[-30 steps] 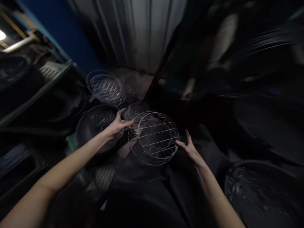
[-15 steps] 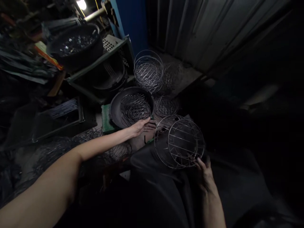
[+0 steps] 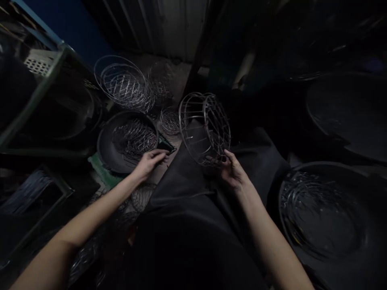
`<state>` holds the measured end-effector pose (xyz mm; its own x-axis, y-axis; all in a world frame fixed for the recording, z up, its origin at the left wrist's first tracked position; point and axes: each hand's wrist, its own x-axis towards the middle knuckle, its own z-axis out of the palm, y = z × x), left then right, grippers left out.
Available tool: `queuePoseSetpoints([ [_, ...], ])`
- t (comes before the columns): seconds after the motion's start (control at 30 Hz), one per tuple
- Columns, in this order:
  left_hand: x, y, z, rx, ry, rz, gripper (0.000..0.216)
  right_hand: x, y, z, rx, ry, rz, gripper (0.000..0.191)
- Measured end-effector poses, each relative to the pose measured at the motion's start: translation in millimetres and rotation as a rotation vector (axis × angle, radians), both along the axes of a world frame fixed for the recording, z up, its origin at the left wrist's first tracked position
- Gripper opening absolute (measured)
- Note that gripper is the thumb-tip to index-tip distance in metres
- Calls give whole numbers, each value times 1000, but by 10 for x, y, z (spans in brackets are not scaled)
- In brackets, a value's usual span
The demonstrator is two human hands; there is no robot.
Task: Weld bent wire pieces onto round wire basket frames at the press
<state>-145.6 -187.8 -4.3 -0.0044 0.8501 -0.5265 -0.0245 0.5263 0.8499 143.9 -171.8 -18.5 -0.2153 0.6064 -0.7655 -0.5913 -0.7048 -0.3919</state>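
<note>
My right hand (image 3: pixel 232 172) grips the lower rim of a round wire basket (image 3: pixel 204 127), which is tipped on its side above my dark-clothed lap. My left hand (image 3: pixel 149 161) reaches out to the near rim of a black tub (image 3: pixel 104 147) holding wire pieces, with its fingers curled at a dark green-edged tool (image 3: pixel 167 146) lying beside the tub. Whether those fingers hold the tool is unclear.
A stack of finished wire baskets (image 3: pixel 123 84) stands on the floor behind the tub, with smaller wire pieces (image 3: pixel 170 121) close by. A large black tub (image 3: pixel 326 213) with wire rings sits at the right. Metal shelving (image 3: pixel 39 92) is at the left, and a corrugated wall is behind.
The basket has been turned from flat-facing to on its side and lifted slightly. My left hand has pulled back from the basket to the tub's near rim. The view has swung about.
</note>
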Motion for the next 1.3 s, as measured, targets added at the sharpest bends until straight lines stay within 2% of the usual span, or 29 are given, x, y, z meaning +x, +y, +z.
queuePoseSetpoints([
  [0.07, 250, -131, -27, 25, 30, -179, 39, -37, -28, -21, 4, 25, -20, 19],
  [0.13, 487, -199, -64, 63, -4, -247, 49, -49, -64, -53, -17, 37, -26, 20],
  [0.27, 770, -170, -108, 178, -87, -115, 63, -7, -154, -100, -14, 14, 10, 30],
  [0.37, 838, -77, -59, 258, -56, -128, 45, -10, -205, -109, -32, 10, -3, 31],
  [0.47, 920, 88, 99, 313, 4, -184, 28, -118, -258, -71, -77, 106, -103, 34],
  [0.53, 1011, 264, 286, 388, 53, -189, 25, -214, -328, 13, -25, 212, -135, 46],
  [0.57, 1061, 370, 405, 433, 80, -214, 25, -247, -381, 84, 22, 254, -110, 53],
  [0.63, 1147, 591, 684, 536, 157, -346, 25, -247, -518, 302, 131, 262, 61, 65],
  [0.7, 1200, 780, 982, 657, 276, -558, 23, -135, -653, 630, 292, 76, 333, 66],
  [0.77, 1233, 903, 1244, 790, 394, -779, 19, 55, -697, 1020, 557, -370, 512, 49],
  [0.83, 1280, 956, 1424, 902, 474, -952, 16, 245, -587, 1359, 814, -925, 397, 31],
  [0.87, 1312, 960, 1477, 940, 495, -1014, 15, 316, -479, 1473, 914, -1131, 308, 29],
  [0.93, 1377, 940, 1521, 977, 520, -1070, 15, 388, -209, 1561, 1046, -1271, 325, 37],
  [1.0, 1403, 896, 1515, 963, 506, -1068, 21, 374, 37, 1499, 1107, -1164, 492, 43],
  [1.07, 1358, 833, 1492, 934, 461, -1016, 25, 313, 182, 1383, 1117, -1048, 562, 40],
  [1.13, 1254, 749, 1459, 969, 461, -898, 22, 255, 219, 1292, 1096, -1050, 508, 34],
  [1.2, 1134, 650, 1397, 1087, 546, -782, 20, 222, 195, 1249, 1064, -1104, 482, 28],
  [1.23, 1084, 600, 1350, 1160, 610, -766, 19, 215, 177, 1240, 1046, -1127, 498, 24],
  [1.3, 1026, 517, 1225, 1305, 708, -841, 21, 206, 151, 1235, 1019, -1152, 555, 21],
])
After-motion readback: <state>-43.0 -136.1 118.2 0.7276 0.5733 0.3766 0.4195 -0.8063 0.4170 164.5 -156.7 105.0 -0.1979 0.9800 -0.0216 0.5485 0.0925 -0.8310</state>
